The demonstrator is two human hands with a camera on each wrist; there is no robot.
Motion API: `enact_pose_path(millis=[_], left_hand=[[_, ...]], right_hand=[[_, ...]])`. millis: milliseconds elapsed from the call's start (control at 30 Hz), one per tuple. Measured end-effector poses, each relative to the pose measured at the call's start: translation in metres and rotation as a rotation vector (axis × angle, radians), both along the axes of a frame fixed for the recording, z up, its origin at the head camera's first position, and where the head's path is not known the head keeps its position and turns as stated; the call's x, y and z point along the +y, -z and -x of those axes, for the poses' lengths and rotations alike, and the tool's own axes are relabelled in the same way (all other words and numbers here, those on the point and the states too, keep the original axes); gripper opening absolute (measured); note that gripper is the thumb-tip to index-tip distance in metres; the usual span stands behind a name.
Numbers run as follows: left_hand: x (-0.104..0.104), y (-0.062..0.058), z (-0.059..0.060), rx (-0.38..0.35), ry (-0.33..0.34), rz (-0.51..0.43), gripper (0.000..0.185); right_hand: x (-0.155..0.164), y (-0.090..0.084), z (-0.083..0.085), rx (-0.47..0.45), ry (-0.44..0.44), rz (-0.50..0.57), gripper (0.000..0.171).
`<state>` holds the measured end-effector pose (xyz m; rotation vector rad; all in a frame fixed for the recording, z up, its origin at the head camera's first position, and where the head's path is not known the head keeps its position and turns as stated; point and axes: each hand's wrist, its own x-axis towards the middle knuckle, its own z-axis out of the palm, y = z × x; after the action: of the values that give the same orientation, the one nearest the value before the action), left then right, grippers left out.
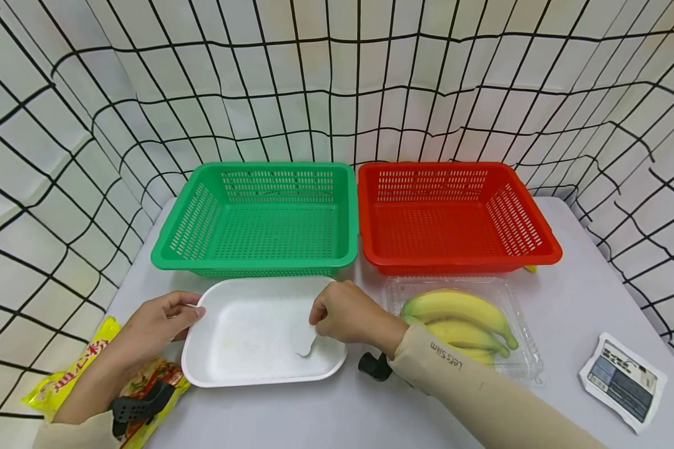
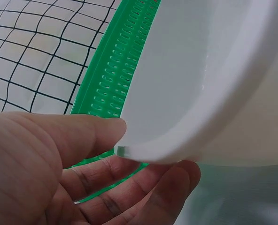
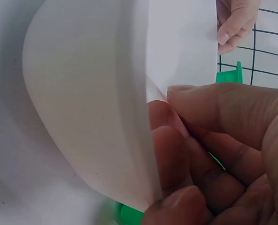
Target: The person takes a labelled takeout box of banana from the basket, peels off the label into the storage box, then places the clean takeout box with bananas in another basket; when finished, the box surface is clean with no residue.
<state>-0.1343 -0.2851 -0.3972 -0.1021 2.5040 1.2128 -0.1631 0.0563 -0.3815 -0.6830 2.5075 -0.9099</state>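
Note:
A shallow white tray (image 1: 241, 337) with rounded corners sits in front of the baskets. My left hand (image 1: 157, 321) grips its left end, with the thumb on the rim (image 2: 122, 140) and the fingers underneath. Over the tray's right end, my right hand (image 1: 351, 315) pinches a thin, pale, film-like piece (image 1: 309, 343) between thumb and fingers. Part of that piece (image 3: 157, 89) shows by the thumb in the right wrist view; its kind is unclear, and the rest is hidden by the fingers.
A green basket (image 1: 286, 231) and a red basket (image 1: 432, 231) stand behind. Bananas (image 1: 455, 305) lie in a clear plastic container (image 1: 530, 355) by my right forearm. A white labelled pack (image 1: 623, 380) lies far right; yellow packaging (image 1: 67, 386) is under my left forearm. Black wire mesh (image 1: 342, 93) encloses the table.

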Motion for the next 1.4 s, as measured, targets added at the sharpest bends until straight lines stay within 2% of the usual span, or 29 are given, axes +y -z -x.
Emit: enact_pose_path(millis=[233, 433, 833, 1033, 1233, 1400], left_hand=[[0.001, 0.0, 0.0, 0.001, -0.002, 0.0, 0.057], [0.0, 0.0, 0.001, 0.003, -0.002, 0.002, 0.058], [0.002, -0.001, 0.001, 0.008, -0.004, -0.01, 0.055], [0.005, -0.002, -0.001, 0.088, -0.025, 0.04, 0.056], [0.013, -0.015, -0.007, 0.162, -0.049, 0.151, 0.068], [0.035, -0.03, -0.017, 0.23, -0.044, 0.085, 0.075]], right_hand=[[0.0, -0.002, -0.002, -0.025, 0.002, -0.031, 0.01], [0.003, -0.004, -0.005, -0.05, -0.024, -0.063, 0.02], [0.013, -0.008, -0.009, -0.029, -0.052, 0.015, 0.029], [0.021, -0.013, -0.014, 0.019, -0.06, 0.062, 0.032], [0.038, -0.018, -0.028, 0.036, -0.012, 0.089, 0.041], [0.057, -0.027, -0.042, 0.067, 0.057, 0.118, 0.056]])
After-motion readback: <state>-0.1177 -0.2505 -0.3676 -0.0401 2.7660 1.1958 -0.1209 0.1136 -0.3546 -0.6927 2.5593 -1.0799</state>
